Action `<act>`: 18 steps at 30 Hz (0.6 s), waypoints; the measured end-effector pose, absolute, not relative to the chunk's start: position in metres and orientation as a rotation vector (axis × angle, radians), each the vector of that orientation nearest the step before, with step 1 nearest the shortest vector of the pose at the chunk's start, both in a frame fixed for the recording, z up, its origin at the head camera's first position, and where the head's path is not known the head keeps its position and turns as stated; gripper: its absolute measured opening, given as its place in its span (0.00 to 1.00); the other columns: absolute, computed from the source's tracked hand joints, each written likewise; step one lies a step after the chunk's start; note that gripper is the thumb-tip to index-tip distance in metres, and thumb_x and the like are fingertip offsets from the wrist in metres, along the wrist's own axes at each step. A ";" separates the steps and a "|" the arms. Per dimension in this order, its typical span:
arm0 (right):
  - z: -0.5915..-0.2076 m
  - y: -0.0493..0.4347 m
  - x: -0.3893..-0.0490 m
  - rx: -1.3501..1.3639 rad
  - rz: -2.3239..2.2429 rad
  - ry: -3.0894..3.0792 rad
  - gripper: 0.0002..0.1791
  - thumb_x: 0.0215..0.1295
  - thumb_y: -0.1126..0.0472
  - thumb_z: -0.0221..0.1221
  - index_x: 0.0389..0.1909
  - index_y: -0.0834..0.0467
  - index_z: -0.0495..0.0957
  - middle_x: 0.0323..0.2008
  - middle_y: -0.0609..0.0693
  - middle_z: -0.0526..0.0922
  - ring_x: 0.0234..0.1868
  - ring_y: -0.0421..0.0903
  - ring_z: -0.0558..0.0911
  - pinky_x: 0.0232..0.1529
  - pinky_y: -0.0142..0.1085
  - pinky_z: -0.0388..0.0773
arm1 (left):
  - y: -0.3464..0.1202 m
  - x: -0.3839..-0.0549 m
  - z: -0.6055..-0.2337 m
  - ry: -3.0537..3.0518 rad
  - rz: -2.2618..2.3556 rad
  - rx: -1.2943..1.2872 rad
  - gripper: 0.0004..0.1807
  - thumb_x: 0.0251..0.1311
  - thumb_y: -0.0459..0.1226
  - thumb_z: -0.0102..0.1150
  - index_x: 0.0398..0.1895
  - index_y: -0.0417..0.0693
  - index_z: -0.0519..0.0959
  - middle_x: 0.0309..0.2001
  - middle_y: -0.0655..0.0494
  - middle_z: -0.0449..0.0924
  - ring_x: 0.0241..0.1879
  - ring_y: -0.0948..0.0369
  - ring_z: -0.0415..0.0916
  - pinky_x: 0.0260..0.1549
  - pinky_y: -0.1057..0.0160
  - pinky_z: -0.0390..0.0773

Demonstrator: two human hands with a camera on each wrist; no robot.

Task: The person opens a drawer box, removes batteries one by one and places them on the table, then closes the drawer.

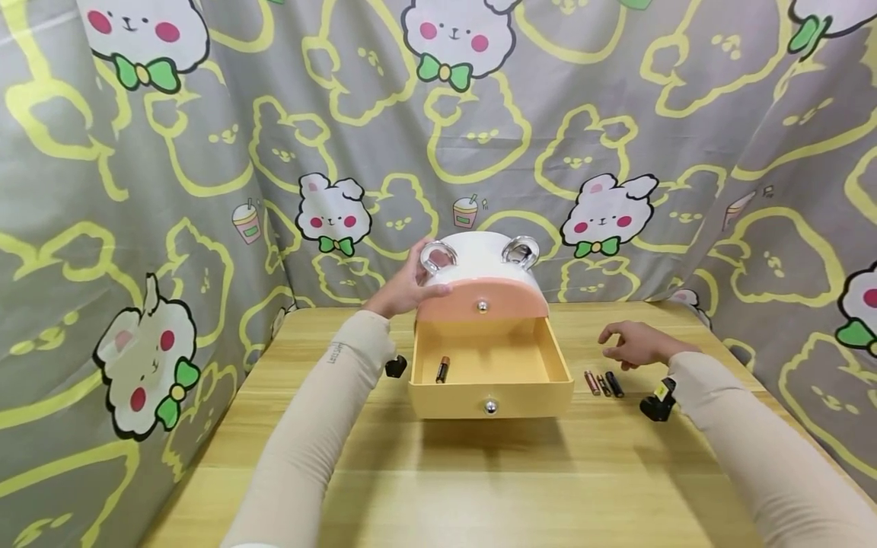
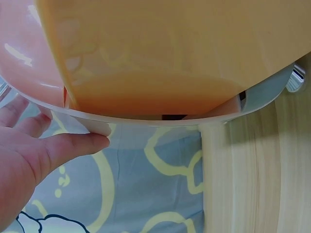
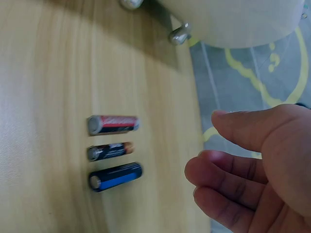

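A small storage box with a white top (image 1: 479, 255) and round silver ears stands on the table, its lower yellow drawer (image 1: 490, 407) pulled out. Inside that drawer lies one dark battery (image 1: 443, 370) with a copper-coloured end. My left hand (image 1: 406, 288) rests against the box's left side, thumb extended; in the left wrist view, the left hand (image 2: 29, 155) touches the box near its rim. To the right of the box, my right hand (image 1: 637, 344) hovers empty with loosely bent fingers. Near it lie a red-and-black battery (image 3: 114, 124), a black battery (image 3: 112, 151) and a blue-and-black battery (image 3: 116, 176).
Above the open drawer is a pink upper drawer (image 1: 483, 298) with a silver knob. The wooden table (image 1: 479, 502) reaches back to a grey patterned curtain (image 1: 479, 152), which also hangs at both sides. A black wrist camera (image 1: 659, 402) sits below my right wrist.
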State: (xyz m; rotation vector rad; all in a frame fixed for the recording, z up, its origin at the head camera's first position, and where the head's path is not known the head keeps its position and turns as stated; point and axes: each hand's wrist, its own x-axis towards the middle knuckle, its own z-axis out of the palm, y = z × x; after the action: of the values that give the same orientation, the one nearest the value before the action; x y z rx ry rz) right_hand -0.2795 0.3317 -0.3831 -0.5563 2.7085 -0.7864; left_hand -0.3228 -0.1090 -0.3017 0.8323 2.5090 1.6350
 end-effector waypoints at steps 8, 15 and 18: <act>-0.361 0.321 -0.282 -0.624 -0.781 2.749 0.07 0.69 0.63 0.57 0.40 0.65 0.75 0.23 0.51 0.78 0.24 0.50 0.81 0.26 0.38 0.77 | -0.111 -0.322 -0.300 2.509 1.621 0.832 0.58 0.56 0.39 0.70 0.76 0.58 0.34 0.74 0.49 0.52 0.73 0.59 0.46 0.69 0.64 0.46; -0.340 0.308 -0.281 -0.677 -0.759 2.768 0.05 0.69 0.63 0.57 0.38 0.62 0.75 0.24 0.50 0.79 0.26 0.50 0.81 0.27 0.40 0.78 | -0.108 -0.304 -0.284 2.475 1.622 0.818 0.57 0.56 0.34 0.68 0.76 0.51 0.34 0.74 0.42 0.51 0.73 0.54 0.45 0.69 0.61 0.46; -0.329 0.300 -0.279 -0.716 -0.764 2.778 0.06 0.70 0.63 0.56 0.38 0.63 0.75 0.23 0.50 0.78 0.25 0.48 0.80 0.26 0.39 0.77 | -0.106 -0.299 -0.279 2.476 1.612 0.820 0.57 0.57 0.34 0.68 0.76 0.49 0.34 0.73 0.42 0.52 0.73 0.53 0.46 0.69 0.60 0.46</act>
State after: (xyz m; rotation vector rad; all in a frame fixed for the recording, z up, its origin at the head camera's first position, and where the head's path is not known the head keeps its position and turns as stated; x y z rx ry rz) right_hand -0.2791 0.3005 -0.3287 -0.7156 2.7776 -0.7637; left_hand -0.2990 -0.1064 -0.2790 0.8201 2.4763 1.6124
